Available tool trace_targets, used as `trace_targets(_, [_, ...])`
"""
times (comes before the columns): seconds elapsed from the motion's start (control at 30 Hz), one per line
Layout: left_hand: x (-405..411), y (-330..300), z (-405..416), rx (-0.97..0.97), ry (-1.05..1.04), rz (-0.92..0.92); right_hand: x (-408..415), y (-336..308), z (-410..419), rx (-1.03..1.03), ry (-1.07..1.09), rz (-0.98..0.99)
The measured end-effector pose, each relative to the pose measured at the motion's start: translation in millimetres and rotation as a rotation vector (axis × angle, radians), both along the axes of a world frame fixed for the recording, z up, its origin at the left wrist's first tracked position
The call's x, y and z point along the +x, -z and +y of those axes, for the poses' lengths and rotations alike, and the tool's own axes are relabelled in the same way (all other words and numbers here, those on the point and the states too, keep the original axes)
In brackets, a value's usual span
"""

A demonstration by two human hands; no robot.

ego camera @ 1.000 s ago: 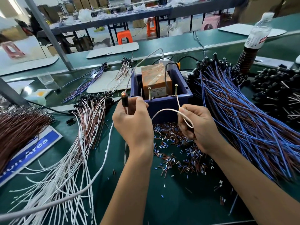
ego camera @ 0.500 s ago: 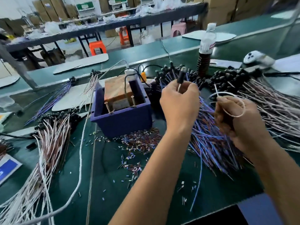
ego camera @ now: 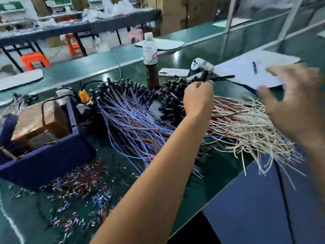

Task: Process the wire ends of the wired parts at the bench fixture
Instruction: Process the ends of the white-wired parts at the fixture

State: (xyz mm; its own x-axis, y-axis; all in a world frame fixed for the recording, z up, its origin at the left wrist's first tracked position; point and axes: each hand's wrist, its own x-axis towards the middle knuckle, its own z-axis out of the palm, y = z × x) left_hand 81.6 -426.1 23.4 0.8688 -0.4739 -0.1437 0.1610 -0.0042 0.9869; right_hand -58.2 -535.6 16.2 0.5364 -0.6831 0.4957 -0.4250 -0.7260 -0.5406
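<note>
Head view: your left hand (ego camera: 198,99) is curled, fingers pinching a black-capped wired part (ego camera: 204,76) above the pile of white-wired parts (ego camera: 246,124) on the green desk (ego camera: 211,169). Your right hand (ego camera: 295,106) is blurred, fingers spread and holding nothing. The blue fixture box (ego camera: 45,159) sits at far left, beside the blue-wired bundle (ego camera: 133,124).

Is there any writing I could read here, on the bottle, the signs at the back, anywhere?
None can be read.
Bottle label: a red patch with white marks, too blurred to read.
Green signs on the back shelves: no letters legible.
White sheet on the right: nothing readable; motion blur.
</note>
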Motion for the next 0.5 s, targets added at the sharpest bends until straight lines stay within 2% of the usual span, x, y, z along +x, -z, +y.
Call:
trace_targets(0.03, [-1,-2,-5,-0.043,0.051,0.054,6,0,9,-0.113,-0.132,0.137])
trace_targets(0.1, [-2,-11,-12,-0.19,0.1,0.2,16,1,24,-0.123,-0.307,0.264])
trace_targets(0.2, [2,-22,-17,-0.437,0.093,0.388,22,10,25,-0.015,-0.406,0.181])
trace_targets(0.27, [6,-23,-17,-0.536,0.086,0.408,20,9,16,0.005,-0.392,0.146])
trace_targets(0.4, [18,-18,-14,-0.41,0.002,0.285,7,-3,-5,-0.079,-0.277,0.152])
trace_targets(0.5, [26,-15,-15,-0.442,-0.071,0.433,0,-15,-24,-0.213,-0.145,0.121])
